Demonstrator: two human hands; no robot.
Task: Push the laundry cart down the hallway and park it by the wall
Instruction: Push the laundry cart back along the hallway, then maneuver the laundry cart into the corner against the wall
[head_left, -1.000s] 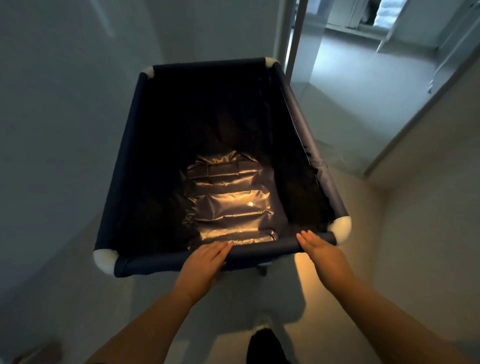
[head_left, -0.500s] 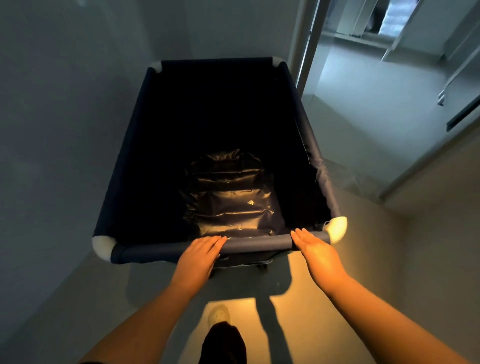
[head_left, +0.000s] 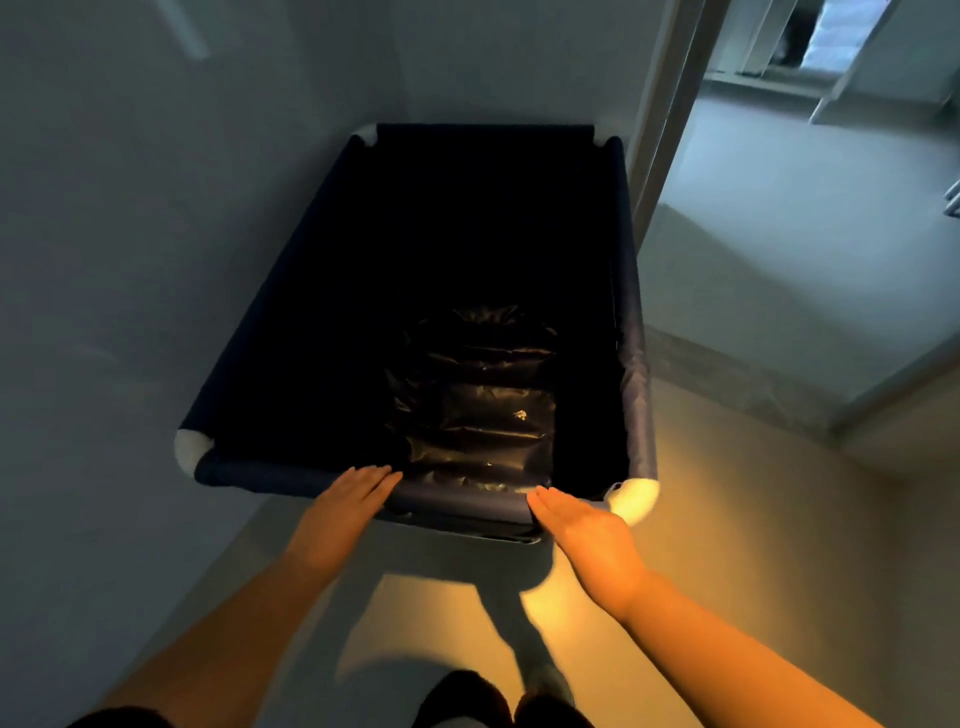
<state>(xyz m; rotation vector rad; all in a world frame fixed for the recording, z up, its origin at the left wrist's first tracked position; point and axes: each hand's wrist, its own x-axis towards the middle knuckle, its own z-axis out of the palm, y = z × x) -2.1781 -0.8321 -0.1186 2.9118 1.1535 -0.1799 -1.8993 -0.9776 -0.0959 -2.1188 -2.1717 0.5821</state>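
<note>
Grey wall (head_left: 130, 260) on the left; navy laundry cart (head_left: 311, 475) angled close beside it, far end near the corner. Left hand (head_left: 353, 499) lies flat on the near rail, fingers extended, not wrapped. Right hand (head_left: 582, 519) likewise flat, pressing the rail. Door frame (head_left: 660, 130) just right of the far corner. Risk: open palms slip, cart swings, clips frame or scrapes wall.

Single head-worn view, steeply downward and forward, close above the laundry cart (head_left: 631, 332).
</note>
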